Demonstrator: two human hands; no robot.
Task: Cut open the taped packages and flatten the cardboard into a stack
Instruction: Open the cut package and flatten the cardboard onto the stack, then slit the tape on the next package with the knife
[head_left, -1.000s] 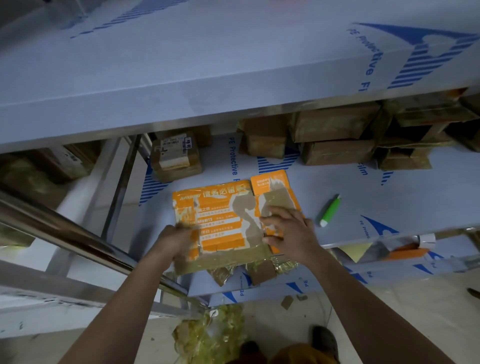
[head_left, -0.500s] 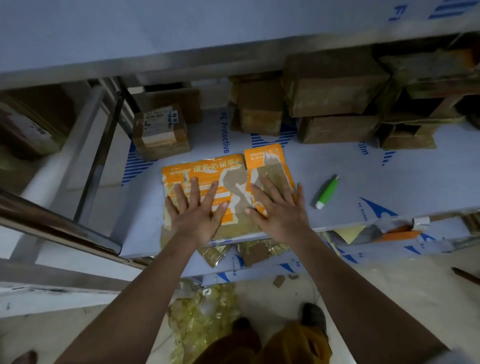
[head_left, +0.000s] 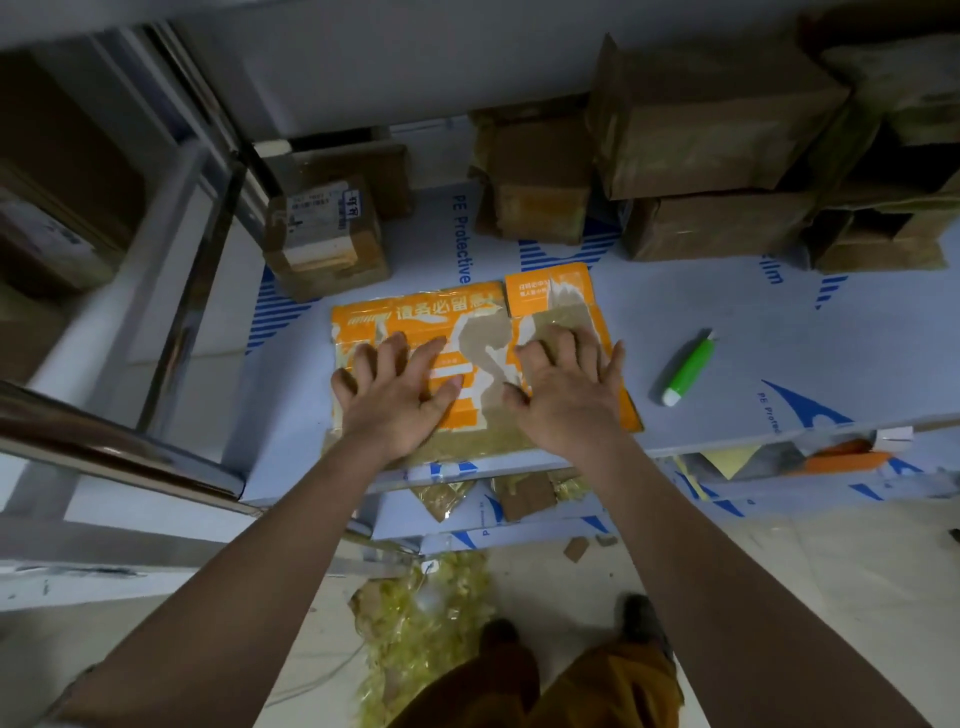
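Note:
An orange flattened cardboard box with white print and torn brown patches lies on the film-covered shelf, near its front edge. My left hand presses flat on its left half, fingers spread. My right hand presses flat on its right half, fingers spread too. A green and white cutter lies on the shelf to the right of the cardboard, apart from both hands.
Several brown taped packages stand along the back of the shelf, one with a white label at the left and a stack at the right. A steel rail crosses at the left. Crumpled yellowish tape lies on the floor.
Both hands went from gripping the cardboard's near edge to pressing flat on top of it with spread fingers. The camera has moved closer and lower to the shelf.

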